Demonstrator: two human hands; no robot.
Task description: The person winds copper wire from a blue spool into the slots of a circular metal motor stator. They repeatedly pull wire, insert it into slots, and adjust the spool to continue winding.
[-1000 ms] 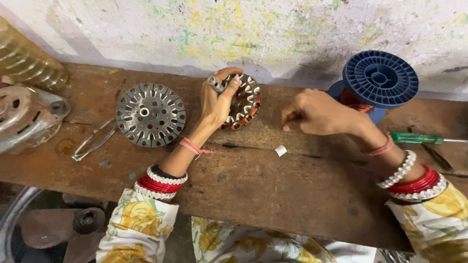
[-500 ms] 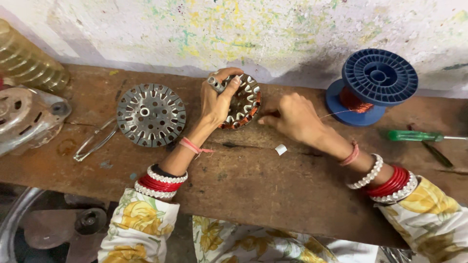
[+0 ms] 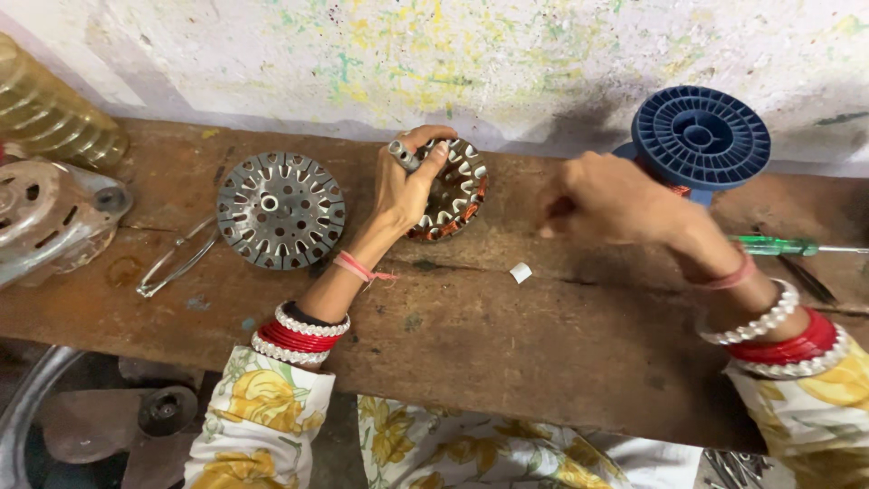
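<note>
My left hand (image 3: 409,186) grips a round motor stator (image 3: 455,197) with white slot liners and copper windings, holding it tilted on edge on the wooden bench (image 3: 507,362). My right hand (image 3: 605,201) hovers to the right of the stator, blurred, with its fingers pinched together on a thin copper wire that is hardly visible. Just behind that hand stands a blue plastic wire spool (image 3: 701,136). A bare metal stator core (image 3: 281,210) lies flat to the left of my left hand.
A small white paper scrap (image 3: 520,272) lies on the bench between my hands. A green-handled screwdriver (image 3: 769,244) lies at the right. Metal tweezers (image 3: 176,263), a rusty motor housing (image 3: 45,217) and a yellowish bottle (image 3: 45,113) are at the left. A painted wall runs behind.
My right hand reached left to the stator, then pulled back right toward the spool. My left hand kept holding the stator in place.
</note>
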